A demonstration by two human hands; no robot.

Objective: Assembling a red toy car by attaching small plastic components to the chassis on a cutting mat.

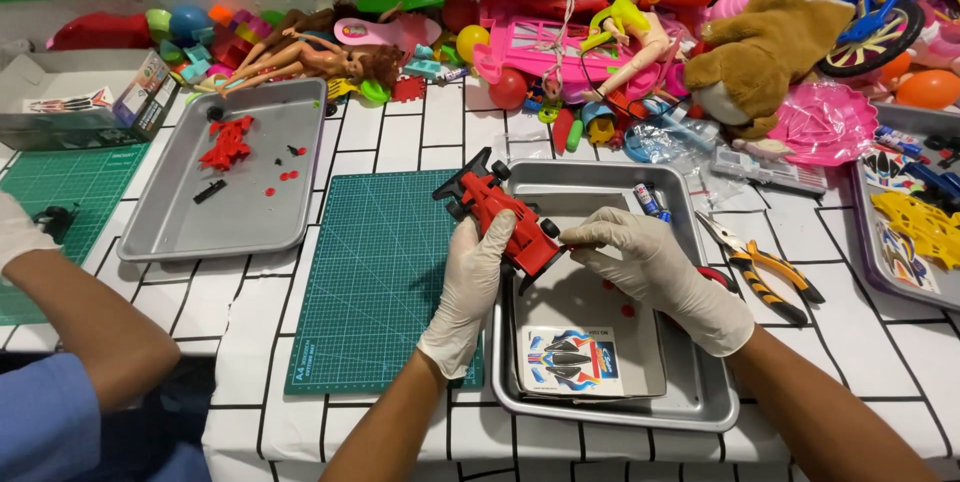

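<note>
Both my gloved hands hold a red toy race car (pixel 500 210) with black wheels above the left edge of a metal tray (pixel 690 402). My left hand (pixel 476 282) grips the car's side from below. My right hand (pixel 655 270) pinches its rear end. Inside the tray lie a sticker sheet (pixel 572 360) on white paper, small red pieces and a small blue tube (pixel 651 202).
A green cutting mat (pixel 375 272) lies left of the tray. A second tray (pixel 270 212) at left holds red car parts. Yellow-handled pliers (pixel 765 272) lie at right. Another person's arm (pixel 75 317) reaches in at far left. Toys pile along the back.
</note>
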